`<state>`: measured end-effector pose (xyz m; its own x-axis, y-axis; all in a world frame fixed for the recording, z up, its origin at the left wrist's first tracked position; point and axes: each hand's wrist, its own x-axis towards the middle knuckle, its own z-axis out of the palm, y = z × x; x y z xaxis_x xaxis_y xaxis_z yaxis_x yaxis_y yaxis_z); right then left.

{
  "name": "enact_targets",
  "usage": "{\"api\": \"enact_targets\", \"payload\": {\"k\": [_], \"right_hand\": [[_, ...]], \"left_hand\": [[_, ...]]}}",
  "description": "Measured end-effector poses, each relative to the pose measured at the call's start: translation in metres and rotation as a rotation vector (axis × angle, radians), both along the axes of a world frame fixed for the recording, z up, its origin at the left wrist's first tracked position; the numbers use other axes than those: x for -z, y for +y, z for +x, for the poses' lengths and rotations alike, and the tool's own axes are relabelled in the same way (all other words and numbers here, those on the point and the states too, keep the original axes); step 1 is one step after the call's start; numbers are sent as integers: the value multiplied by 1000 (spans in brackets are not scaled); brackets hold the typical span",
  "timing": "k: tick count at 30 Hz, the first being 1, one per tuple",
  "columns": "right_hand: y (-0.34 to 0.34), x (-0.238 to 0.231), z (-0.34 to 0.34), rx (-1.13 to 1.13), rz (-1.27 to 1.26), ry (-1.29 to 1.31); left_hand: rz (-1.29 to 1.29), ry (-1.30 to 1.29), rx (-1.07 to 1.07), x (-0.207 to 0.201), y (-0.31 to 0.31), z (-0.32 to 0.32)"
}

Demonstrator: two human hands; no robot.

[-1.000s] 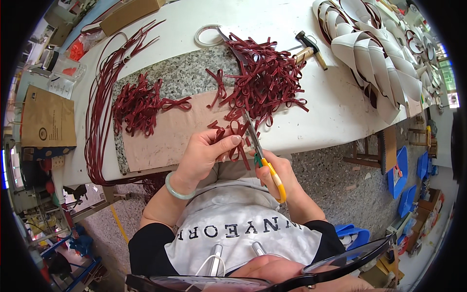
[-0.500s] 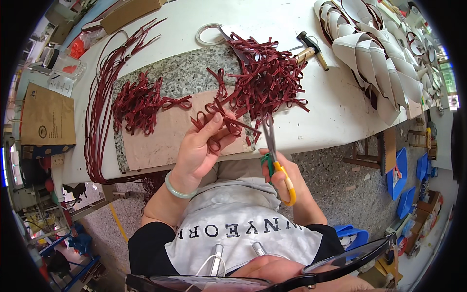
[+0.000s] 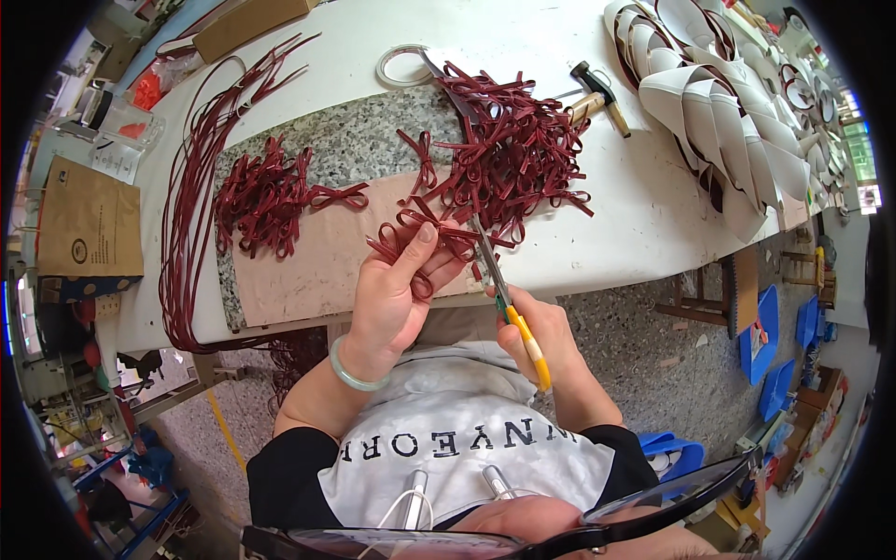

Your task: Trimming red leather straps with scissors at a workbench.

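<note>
Between the fingers and thumb of my left hand (image 3: 401, 280) are several dark red cord bows (image 3: 431, 224), their loops sticking out past the fingertips. My right hand (image 3: 541, 331) grips scissors (image 3: 493, 266) with yellow and green handles. Their blades point up and left, right at the cord ends beside my left fingertips. Just beyond lies a large heap of the same bows (image 3: 513, 140). A smaller pile of bows (image 3: 266, 196) rests to the left, on a speckled stone slab (image 3: 327, 135) partly covered by a pale board (image 3: 299, 280).
Long loose red cords (image 3: 191, 205) run down the table's left side and over its front edge. A roll of tape (image 3: 403, 67) and a hammer (image 3: 602, 98) lie toward the back. Curved white pieces (image 3: 719, 121) are stacked at right. A brown paper bag (image 3: 91, 224) stands far left.
The scissors have moved left and their blades have come together at the cord ends. A cord tail that stuck out to the right is no longer seen. My left hand shifted slightly right.
</note>
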<state>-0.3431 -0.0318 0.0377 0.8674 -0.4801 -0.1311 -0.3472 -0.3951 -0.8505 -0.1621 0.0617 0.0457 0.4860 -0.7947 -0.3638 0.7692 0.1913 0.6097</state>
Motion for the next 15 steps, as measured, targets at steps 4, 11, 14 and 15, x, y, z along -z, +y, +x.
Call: {"api": "enact_targets", "payload": {"k": [4,11,14,15], "right_hand": [[5,2,-2,14,66,-40],[1,6,-2,237,301,-198],[-4,7,-1,301,273,-231],[-6,7,-1,340,269,-240]], "left_hand": [[-44,45,-12,-9,2,2],[462,-1018,-413,-16,40,99],[769,-1568,-382,-21,47,126],[873,-1847,-476,-24,48,126]]}}
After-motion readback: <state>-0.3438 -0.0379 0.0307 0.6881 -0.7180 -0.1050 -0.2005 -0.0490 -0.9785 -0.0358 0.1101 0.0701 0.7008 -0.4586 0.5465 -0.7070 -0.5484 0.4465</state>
